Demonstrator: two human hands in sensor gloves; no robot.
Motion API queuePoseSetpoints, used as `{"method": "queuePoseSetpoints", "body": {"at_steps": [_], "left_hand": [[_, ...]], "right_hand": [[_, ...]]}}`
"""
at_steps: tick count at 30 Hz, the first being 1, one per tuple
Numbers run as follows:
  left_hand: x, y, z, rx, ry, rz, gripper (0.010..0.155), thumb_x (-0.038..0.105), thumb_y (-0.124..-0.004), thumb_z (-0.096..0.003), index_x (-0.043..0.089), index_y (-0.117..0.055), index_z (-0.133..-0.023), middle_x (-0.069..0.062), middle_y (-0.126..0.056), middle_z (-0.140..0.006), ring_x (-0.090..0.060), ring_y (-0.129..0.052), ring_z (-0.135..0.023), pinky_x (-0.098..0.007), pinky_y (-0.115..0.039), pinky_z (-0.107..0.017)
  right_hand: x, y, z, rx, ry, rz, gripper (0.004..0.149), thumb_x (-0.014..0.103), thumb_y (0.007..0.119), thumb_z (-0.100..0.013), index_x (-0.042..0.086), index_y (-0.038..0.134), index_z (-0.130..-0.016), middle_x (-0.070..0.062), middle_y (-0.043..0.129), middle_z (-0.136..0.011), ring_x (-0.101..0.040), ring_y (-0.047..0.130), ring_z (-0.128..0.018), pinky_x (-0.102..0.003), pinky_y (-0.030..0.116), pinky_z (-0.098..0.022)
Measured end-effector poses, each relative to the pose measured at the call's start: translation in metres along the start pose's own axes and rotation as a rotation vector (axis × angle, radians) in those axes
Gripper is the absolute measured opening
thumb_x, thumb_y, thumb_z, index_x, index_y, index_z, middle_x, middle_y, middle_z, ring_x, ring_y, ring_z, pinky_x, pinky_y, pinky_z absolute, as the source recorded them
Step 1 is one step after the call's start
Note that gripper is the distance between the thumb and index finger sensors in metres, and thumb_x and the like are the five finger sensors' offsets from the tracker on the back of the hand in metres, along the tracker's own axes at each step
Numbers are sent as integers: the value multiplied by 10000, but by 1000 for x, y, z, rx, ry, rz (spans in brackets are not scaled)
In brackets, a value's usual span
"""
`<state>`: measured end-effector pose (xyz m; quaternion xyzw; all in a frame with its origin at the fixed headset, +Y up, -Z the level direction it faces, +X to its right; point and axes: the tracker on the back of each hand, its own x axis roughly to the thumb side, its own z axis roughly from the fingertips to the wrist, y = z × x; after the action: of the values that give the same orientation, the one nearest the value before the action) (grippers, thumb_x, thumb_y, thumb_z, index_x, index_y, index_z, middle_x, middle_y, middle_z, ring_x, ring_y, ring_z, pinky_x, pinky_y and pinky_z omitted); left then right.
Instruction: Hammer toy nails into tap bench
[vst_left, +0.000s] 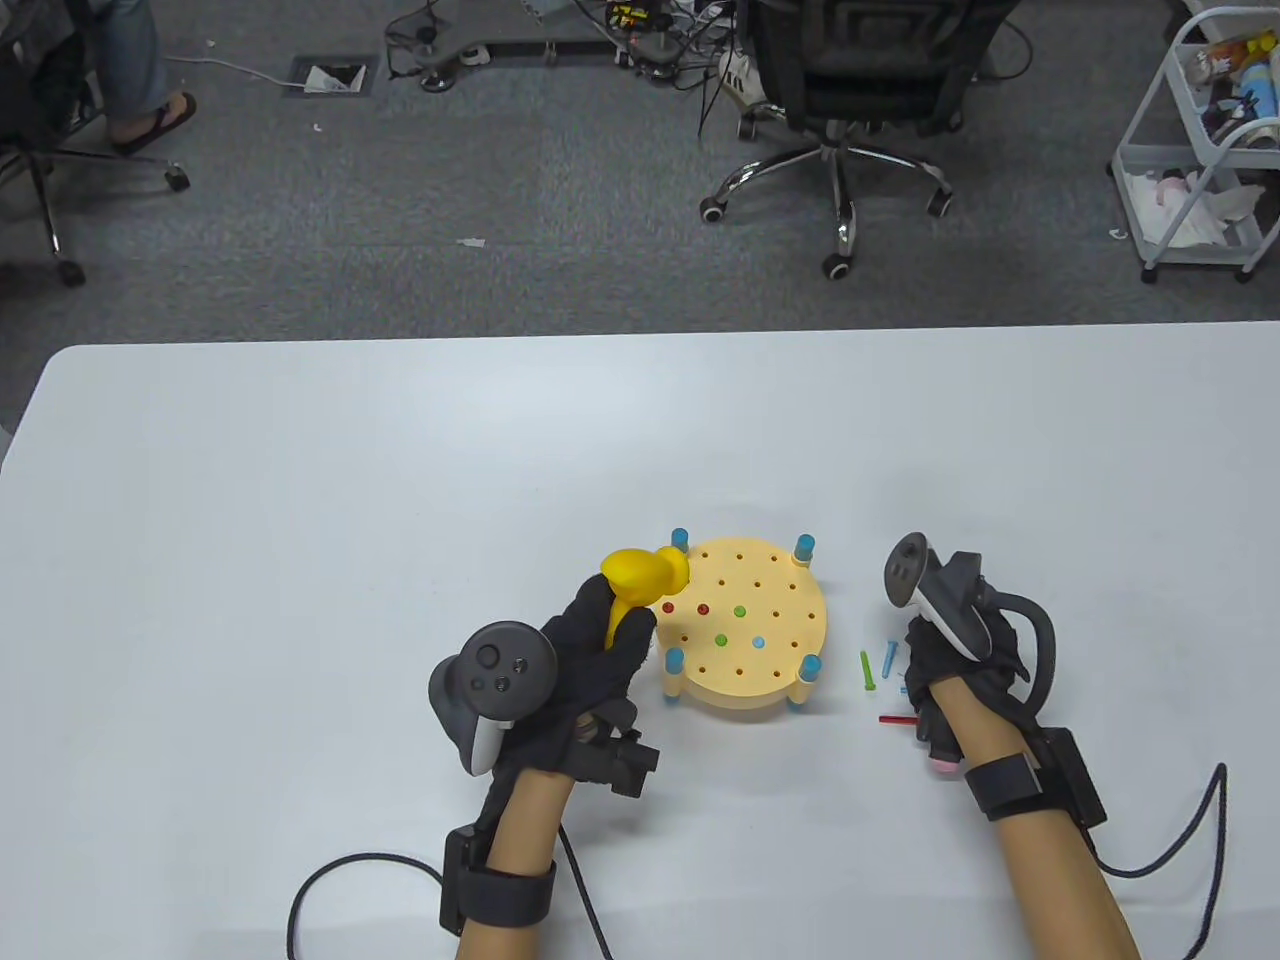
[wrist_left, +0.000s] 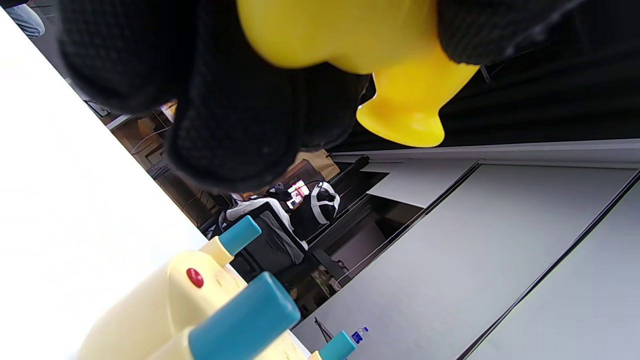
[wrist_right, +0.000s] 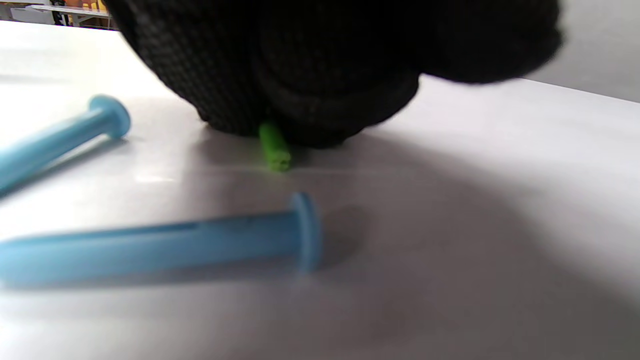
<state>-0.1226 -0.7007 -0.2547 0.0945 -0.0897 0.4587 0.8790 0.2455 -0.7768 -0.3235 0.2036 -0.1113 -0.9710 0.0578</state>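
Yellow hammer (vst_left: 640, 580): held in left hand (vst_left: 590, 650).
Right hand (vst_left: 960, 660): fingertips pinching green nail (wrist_right: 274, 147) on desk (vst_left: 300, 500).
Risk: nail may slip, rolling from tap bench (vst_left: 745, 625).

We cannot see how far the right hand (vst_left: 965, 650) closes, since its tracker (vst_left: 925, 590) covers the fingers from above. In the right wrist view the fingers (wrist_right: 310, 75) are blurred and hide most of a green nail (wrist_right: 274, 147); only its tip shows at 6 o'clock from them. Two blue nails (wrist_right: 160, 247) run off that picture's left edge.

The yellow hammer (wrist_left: 350, 35) is cut off by the top edge in the left wrist view, its handle hidden in the left hand (vst_left: 590, 650). The tap bench (wrist_left: 150, 310) leaves the bottom edge there.
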Motion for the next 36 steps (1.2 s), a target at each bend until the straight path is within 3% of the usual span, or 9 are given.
{"method": "queuePoseSetpoints", "body": {"at_steps": [3,7,11,16,22,26,36], "left_hand": [[-1,1,0,0,-2,4,645,541,-712,-399,150,-679,-910,-120,-973,-638,-264,-1021,-386,-481,-809,-372],[-2,3,0,8,-9,4,641,542,-718,-394,147,-699,-898,-118,-983,-621,-262,-1025,-365,-477,-814,-357],[1,4,0,25,-35,-8,639,551,-727,-385,138,-740,-873,-116,-1007,-575,-260,-1027,-299,-457,-823,-300],[6,3,2,42,-67,-62,638,563,-732,-377,135,-770,-850,-113,-1023,-532,-253,-1025,-232,-437,-825,-239],[12,1,4,48,-92,-101,640,572,-725,-378,128,-786,-835,-111,-1032,-502,-246,-1029,-195,-428,-831,-210],[10,1,3,34,-86,-96,639,570,-722,-380,128,-784,-836,-112,-1030,-504,-247,-1028,-198,-429,-830,-214],[10,-1,2,9,-80,-106,641,568,-719,-381,126,-780,-840,-116,-1028,-508,-250,-1027,-201,-431,-829,-217]], "right_hand": [[-3,2,0,-29,-25,-52,624,336,806,-399,16,715,-927,-154,929,-589,-54,931,-270,-264,869,-255],[-21,1,-4,-29,-65,-276,608,339,781,-400,27,745,-920,-162,941,-587,-64,926,-266,-278,869,-263],[-38,-21,4,-101,-127,-487,455,348,741,-416,154,847,-814,-133,915,-611,-69,916,-281,-286,861,-281],[-30,-59,37,-239,-332,-669,439,382,748,-418,161,827,-790,-80,924,-589,-63,929,-265,-280,871,-270],[12,-86,76,-281,-632,-576,423,386,784,-400,193,829,-774,-42,955,-573,-53,963,-251,-264,890,-258],[38,-87,78,-260,-738,-405,418,382,795,-390,204,839,-765,-36,965,-579,-56,978,-260,-260,897,-263],[60,-78,73,-147,-796,-264,409,374,811,-385,203,859,-753,-46,975,-567,-65,981,-251,-264,897,-258]]}}
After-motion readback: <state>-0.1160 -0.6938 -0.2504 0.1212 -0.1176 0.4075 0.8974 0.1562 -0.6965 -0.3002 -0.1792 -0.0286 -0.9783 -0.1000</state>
